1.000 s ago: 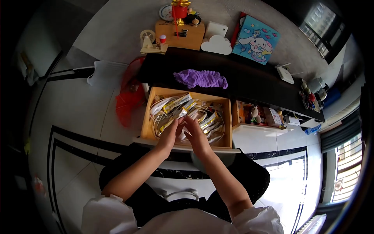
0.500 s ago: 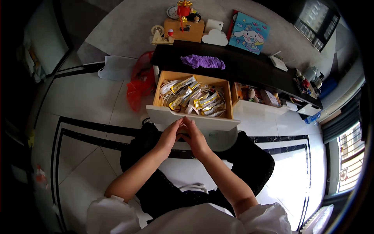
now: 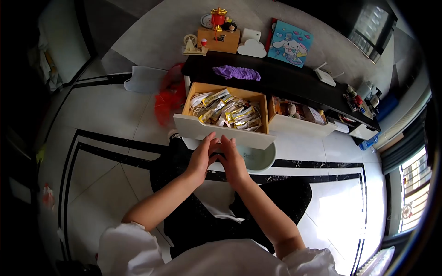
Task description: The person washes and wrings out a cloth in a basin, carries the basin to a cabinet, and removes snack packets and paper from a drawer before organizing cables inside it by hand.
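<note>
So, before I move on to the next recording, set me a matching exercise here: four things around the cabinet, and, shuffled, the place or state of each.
1. left drawer
2. purple cloth
3. pale basin
4. cartoon picture

A. lying on the black cabinet top
B. standing upright
C. below the open drawer front
D. pulled open, packets inside

Pairs: 1-D, 2-A, 3-C, 4-B.

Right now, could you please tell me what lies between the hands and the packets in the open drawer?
In the head view, the white drawer front separates the left hand and right hand from the packets.
</note>
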The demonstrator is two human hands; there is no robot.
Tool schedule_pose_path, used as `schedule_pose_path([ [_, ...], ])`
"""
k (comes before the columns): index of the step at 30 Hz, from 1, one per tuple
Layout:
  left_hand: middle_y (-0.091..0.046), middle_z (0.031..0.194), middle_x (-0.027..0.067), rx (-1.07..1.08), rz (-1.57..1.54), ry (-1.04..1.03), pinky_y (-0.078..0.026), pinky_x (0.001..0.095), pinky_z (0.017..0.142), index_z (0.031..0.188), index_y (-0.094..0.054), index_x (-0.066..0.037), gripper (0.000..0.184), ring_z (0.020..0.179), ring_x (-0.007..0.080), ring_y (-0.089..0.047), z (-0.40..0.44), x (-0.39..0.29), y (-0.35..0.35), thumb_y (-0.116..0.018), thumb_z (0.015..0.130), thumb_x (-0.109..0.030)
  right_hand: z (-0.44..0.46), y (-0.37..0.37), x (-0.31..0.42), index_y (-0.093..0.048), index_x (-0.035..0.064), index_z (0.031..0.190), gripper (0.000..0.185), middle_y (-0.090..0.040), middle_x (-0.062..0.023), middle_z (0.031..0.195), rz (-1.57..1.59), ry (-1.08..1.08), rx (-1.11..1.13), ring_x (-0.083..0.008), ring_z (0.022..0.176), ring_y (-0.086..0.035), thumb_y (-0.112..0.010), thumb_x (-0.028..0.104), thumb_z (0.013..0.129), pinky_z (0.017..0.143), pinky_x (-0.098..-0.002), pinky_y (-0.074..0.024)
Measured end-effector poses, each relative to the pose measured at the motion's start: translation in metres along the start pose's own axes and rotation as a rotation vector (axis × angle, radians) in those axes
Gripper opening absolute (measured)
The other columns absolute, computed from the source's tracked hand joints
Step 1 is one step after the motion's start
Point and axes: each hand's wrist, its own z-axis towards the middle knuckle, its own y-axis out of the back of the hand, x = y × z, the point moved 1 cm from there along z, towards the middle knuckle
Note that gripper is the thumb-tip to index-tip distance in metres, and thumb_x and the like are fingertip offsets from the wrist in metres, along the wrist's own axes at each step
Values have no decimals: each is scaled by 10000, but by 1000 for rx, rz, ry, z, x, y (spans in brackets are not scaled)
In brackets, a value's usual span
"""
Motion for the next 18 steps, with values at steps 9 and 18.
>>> schedule_pose_path([
  [9,-490,1312,66,-217,-151,-207,-343,326,1023,1328,-437,-50,439,1245,163,-432,-27,-5,41,-345,999,-325,20,-56,-29,-314,15,1402,628,-382,-87,1402,78,-84,156,-201,1286,-344,-294,483,984,1043,-330,-258],
  [18,-389,1401,101,-619,-121,-524,-251,361,1081,1368,-358,-3,503,1330,204,-321,-140,-37,130,-303,996,-337,-15,-189,-81,-341,-23,1371,638,-350,-125,1425,70,-322,570,-219,1349,-269,-277,480,984,1115,-361,-157],
])
